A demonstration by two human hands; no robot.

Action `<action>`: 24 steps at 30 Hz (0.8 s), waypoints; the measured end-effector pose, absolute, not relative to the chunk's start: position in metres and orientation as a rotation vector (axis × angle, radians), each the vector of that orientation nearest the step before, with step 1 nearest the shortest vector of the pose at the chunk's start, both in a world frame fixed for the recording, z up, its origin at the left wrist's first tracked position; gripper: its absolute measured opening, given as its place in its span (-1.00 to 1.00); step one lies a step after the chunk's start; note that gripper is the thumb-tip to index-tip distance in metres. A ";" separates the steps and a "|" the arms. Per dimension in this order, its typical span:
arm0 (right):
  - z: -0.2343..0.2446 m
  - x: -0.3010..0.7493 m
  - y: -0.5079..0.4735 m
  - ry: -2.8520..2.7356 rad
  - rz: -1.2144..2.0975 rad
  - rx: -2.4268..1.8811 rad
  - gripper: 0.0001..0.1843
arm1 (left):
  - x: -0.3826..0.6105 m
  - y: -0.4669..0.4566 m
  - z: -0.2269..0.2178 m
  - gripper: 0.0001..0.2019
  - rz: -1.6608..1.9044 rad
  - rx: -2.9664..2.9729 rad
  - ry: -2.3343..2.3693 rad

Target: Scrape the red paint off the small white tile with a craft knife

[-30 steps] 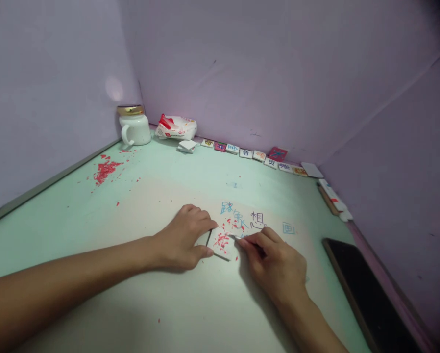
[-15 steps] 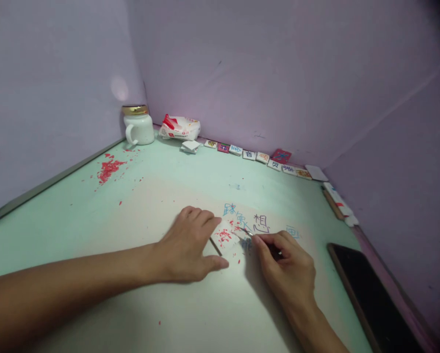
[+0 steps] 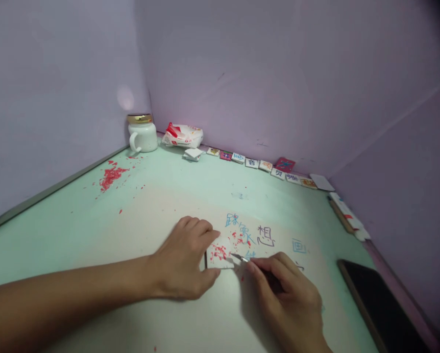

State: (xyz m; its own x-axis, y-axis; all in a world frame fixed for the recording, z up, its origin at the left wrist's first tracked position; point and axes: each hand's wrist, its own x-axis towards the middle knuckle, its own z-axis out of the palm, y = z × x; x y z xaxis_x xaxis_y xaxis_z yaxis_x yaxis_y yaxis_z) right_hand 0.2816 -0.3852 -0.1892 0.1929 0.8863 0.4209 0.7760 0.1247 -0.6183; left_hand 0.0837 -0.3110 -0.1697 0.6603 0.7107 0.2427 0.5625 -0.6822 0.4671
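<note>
My left hand (image 3: 190,260) grips a small white square tile (image 3: 214,262) from its left side, thumb at the near edge and index finger at the far edge. Red shavings lie over the tile's face. Between the thumb and fingers of my right hand (image 3: 286,294) is a craft knife (image 3: 242,259), its dark pointed tip touching or just above the tile's right edge. Loose red flakes (image 3: 238,239) are scattered on the table beyond the tile. Characters drawn in blue and purple (image 3: 266,236) mark the tabletop there. My right hand hides most of the knife's handle.
A pile of red shavings (image 3: 112,177) lies at the left. Along the back wall stand a white lidded mug (image 3: 144,137), a pack of wipes (image 3: 185,136), stacked blank tiles (image 3: 193,155) and a row of lettered tiles (image 3: 252,163). A dark phone (image 3: 378,304) lies at the right.
The tile has turned a little and now sits squarer in my left hand. My right hand has moved down slightly, bringing the knife tip lower at the tile's right side. The view has shifted slightly.
</note>
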 end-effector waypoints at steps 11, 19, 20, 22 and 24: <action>-0.194 0.279 -0.385 -1.864 -0.100 -1.580 -0.68 | 0.083 -0.309 -0.176 -0.63 0.640 2.492 0.985; -0.189 0.278 -0.382 -1.915 -0.167 -1.671 -0.60 | 0.084 -0.309 -0.172 -0.68 0.584 2.488 0.950; -0.189 0.278 -0.380 -1.914 -0.177 -1.685 -0.59 | 0.084 -0.308 -0.172 -0.69 0.594 2.490 0.942; -0.190 0.278 -0.376 -1.919 -0.224 -1.709 -0.59 | 0.084 -0.307 -0.173 -0.69 0.605 2.497 0.925; -0.191 0.279 -0.371 -1.914 -0.303 -1.734 -0.58 | 0.084 -0.307 -0.175 -0.69 0.612 2.505 0.921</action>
State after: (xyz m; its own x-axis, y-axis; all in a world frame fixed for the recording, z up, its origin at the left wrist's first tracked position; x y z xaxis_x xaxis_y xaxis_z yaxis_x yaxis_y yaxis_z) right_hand 0.2792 -0.3709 -0.1908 -0.0318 0.8513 0.5237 0.9715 0.1494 -0.1839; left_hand 0.0836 -0.3066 -0.1746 0.6868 0.6787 0.2602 0.5032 -0.7023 0.5035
